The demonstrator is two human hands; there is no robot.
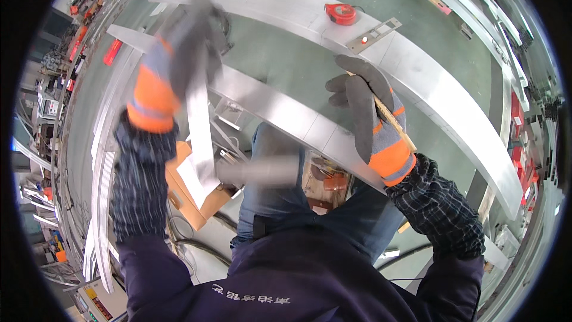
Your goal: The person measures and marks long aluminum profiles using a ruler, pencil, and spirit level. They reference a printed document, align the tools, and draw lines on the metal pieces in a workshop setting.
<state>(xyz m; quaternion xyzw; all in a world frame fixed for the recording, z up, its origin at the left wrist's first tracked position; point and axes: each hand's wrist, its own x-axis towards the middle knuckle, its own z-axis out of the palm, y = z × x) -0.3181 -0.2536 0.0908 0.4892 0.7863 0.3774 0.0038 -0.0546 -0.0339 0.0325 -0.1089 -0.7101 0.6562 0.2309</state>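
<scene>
My left hand (193, 53), in a grey glove with an orange cuff, is smeared by motion above the end of a silver metal bar (268, 104). It appears to grip an L-shaped metal square (199, 125), whose blurred lower arm sticks out over my lap. A thin yellow-brown wooden pencil (393, 120) lies across my gloved right hand (369, 104), held along the palm with the fingers partly extended. That hand is just above the bar's right part, where thin cross lines show. Beyond it runs a wide curved metal beam (429, 71).
On the curved beam rest a red tape measure (341, 14) and a slotted metal plate (374, 36). A cardboard box (199, 203) stands on the floor by my left leg, with cables near it. Long metal profiles (104, 214) line the left side; more are stacked at right.
</scene>
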